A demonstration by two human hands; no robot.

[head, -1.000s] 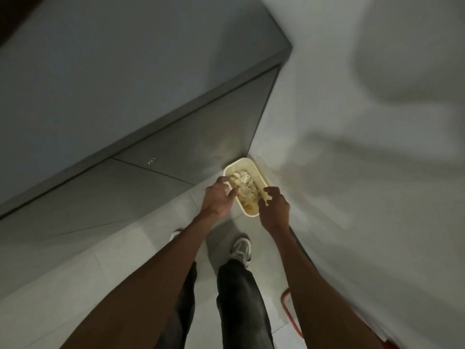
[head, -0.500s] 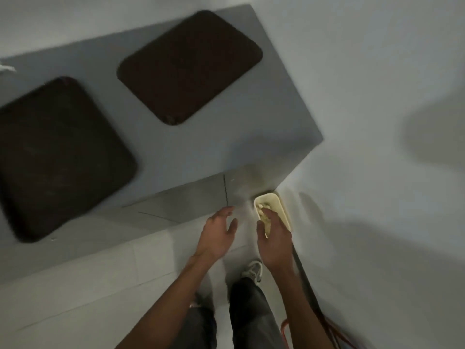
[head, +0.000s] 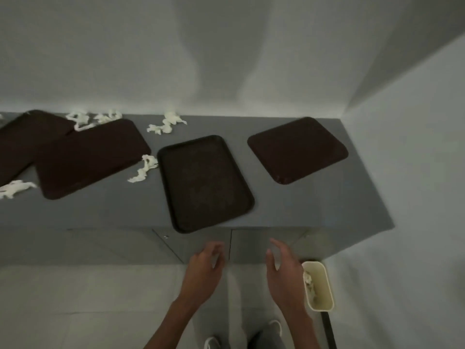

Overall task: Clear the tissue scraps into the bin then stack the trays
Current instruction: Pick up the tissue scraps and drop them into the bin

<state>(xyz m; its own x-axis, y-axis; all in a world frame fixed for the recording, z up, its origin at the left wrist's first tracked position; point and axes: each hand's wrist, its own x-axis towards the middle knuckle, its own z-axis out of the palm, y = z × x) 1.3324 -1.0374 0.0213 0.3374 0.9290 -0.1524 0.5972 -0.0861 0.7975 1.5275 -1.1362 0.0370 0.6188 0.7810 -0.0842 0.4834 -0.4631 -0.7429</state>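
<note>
Just beside right grip [head: 284, 278], bin [head: 330, 290], scraps [head: 308, 277] inside

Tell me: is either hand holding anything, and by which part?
Nothing is held. Left hand and right hand are both empty, fingers relaxed, in front of the cabinet near the bin.

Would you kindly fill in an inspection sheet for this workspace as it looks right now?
Surface: grey counter, dimly lit, set against the wall.
Job's things: four dark trays, unstacked: left tray, second tray overlapping it, middle tray, right tray. Tissue scraps lie loose on the counter's left half. Cream bin on the floor, with some tissue inside.
Clutter: nothing seen beyond the scraps.
Hands: left hand and right hand open, empty, in front of the cabinet doors.
Cables: dark strip by the bin; cannot tell what it is.
Surroundings: pale walls, tiled floor.
</note>
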